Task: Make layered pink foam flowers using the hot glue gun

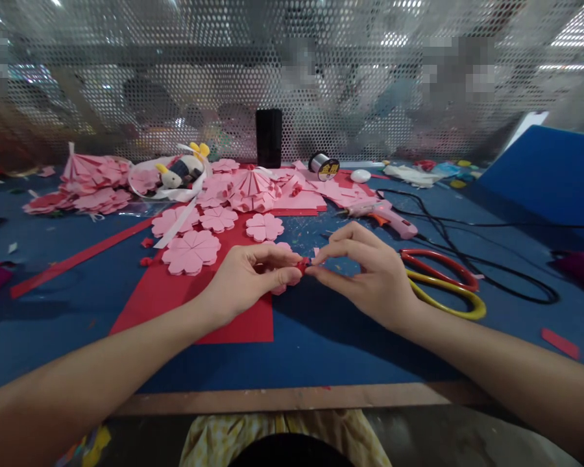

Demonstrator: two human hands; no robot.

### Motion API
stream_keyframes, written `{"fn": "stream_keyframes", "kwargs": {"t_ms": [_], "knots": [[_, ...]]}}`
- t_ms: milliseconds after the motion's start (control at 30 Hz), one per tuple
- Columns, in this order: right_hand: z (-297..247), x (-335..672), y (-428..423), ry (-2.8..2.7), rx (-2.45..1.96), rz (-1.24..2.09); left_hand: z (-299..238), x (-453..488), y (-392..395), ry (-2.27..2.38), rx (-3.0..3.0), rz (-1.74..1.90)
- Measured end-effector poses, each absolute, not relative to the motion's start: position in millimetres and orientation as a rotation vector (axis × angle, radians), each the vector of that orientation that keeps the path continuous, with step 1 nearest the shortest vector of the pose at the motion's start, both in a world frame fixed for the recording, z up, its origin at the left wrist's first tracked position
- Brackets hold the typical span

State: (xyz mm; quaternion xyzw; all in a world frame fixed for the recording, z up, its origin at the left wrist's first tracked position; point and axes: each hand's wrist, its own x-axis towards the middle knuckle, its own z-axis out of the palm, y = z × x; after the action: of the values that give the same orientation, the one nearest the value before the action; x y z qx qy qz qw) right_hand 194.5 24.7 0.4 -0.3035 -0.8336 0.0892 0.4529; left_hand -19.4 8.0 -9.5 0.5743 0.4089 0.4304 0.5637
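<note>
Head view, fingers (278,279), half-hidden red piece (302,264)

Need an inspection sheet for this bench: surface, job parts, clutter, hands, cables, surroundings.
Surface: blue tabletop, scattered with paper scraps.
Job's things: small red piece between the fingertips, details too small to read; pink paper flowers, several lying on a red sheet.
Clutter: pink glue gun, scissors with red and yellow handles, spool.
Hands: left hand and right hand both pinch the small red piece.
Cables: black cables looped on the right, beyond the scissors.
Surroundings: perforated metal screen behind; blue panel at right.
</note>
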Motion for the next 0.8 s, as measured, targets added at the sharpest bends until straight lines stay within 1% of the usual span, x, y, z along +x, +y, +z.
{"fn": "stream_keyframes", "kwargs": {"t_ms": [67,133,400,667,800], "knots": [[1.9,195.4,24.4,-2.121,-0.672,0.082,-8.9,-19.1,7.7,0.968,1.363,1.015],[3.2,196.1,25.2,-2.152,-0.630,0.012,-8.0,-19.0,7.1,0.983,1.361,1.018],[5.6,197.4,25.6,-2.234,-0.553,-0.080,-5.2,-18.2,4.7,1.029,1.316,1.013],[4.1,197.8,26.8,-2.247,-0.539,-0.040,-4.7,-17.6,5.8,1.053,1.434,0.975],[5.9,194.2,19.6,-2.084,-0.717,0.141,-5.8,-17.8,4.7,1.004,1.440,1.015]]}}
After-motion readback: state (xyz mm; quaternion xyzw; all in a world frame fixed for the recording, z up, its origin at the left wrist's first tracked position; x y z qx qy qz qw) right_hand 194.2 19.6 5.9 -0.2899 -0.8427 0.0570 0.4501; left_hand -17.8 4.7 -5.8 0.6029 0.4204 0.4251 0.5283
